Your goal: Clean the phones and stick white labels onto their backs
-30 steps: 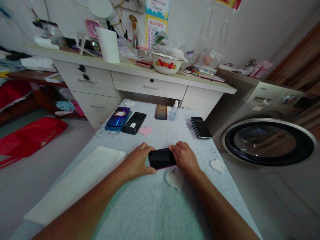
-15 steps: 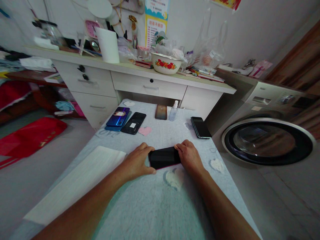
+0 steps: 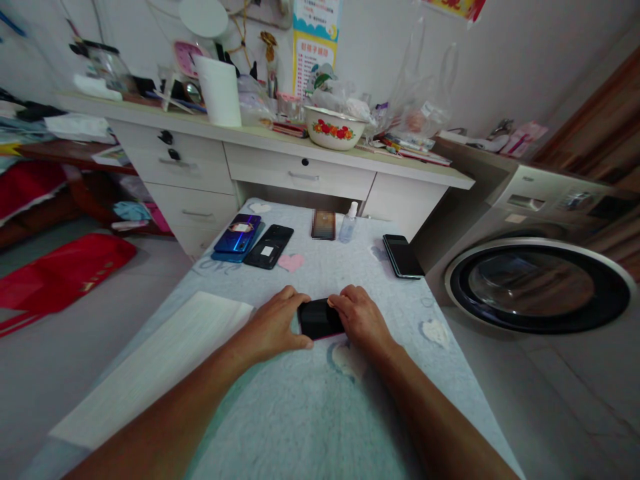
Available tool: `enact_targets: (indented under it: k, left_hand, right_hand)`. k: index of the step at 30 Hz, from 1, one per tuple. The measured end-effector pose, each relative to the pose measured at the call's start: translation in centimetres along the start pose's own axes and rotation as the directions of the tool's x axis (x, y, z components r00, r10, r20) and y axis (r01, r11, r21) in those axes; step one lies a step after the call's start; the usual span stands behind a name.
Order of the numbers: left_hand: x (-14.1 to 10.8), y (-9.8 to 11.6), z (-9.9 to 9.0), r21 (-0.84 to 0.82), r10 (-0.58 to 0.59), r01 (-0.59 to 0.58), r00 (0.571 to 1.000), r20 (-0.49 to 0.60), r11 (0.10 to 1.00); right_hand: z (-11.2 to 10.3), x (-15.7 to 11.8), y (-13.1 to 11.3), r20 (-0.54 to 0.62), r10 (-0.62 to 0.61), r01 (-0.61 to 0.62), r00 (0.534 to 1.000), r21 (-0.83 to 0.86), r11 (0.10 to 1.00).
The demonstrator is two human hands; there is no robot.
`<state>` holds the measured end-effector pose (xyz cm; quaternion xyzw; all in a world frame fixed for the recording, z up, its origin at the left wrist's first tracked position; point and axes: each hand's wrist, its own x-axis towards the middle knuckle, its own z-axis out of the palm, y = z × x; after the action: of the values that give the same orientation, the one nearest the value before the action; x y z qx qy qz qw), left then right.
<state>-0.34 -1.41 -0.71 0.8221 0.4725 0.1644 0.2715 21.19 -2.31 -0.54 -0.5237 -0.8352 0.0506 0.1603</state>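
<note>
A black phone (image 3: 316, 320) lies screen up and crosswise on the cloth-covered table (image 3: 310, 413). My left hand (image 3: 277, 323) grips its left end, with the thumb at the near edge and the fingers at the far edge. Over the phone's right part rests my right hand (image 3: 361, 317), its fingers pressed together on the screen. A small pale thing, mostly hidden, shows at those fingertips; I cannot make out what it is.
Blue phones (image 3: 235, 239) and a black phone (image 3: 270, 247) lie at the back left. Further back stand a spray bottle (image 3: 348, 223) and a brown item (image 3: 323, 225). Dark phones (image 3: 403, 256) lie at the right edge. A white strip (image 3: 155, 367) lies left.
My right hand has moved left across the phone's screen, from its right end towards the middle. My left hand keeps its hold at the left end.
</note>
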Motion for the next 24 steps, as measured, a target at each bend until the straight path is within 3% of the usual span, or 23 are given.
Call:
enact_targets:
  k: [8,18,24]
  left_hand:
    - [0.0,-0.1,0.1,-0.006,0.004,-0.004,1.000,-0.002,1.000]
    - [-0.1,0.2,-0.2,-0.007,-0.002,0.002,1.000,0.012,1.000]
    - [-0.1,0.2,-0.2,-0.006,-0.011,0.011,1.000,0.010,1.000]
  right_hand:
    - [0.2,-0.1,0.9,-0.026,0.009,-0.010,1.000,-0.025,1.000]
    - [-0.6,-0.4,3.3,-0.091,0.206,-0.214,0.974,-0.095,0.972]
    - [-0.4,0.0,2.3,-0.088,0.207,-0.215,0.974,-0.090,0.972]
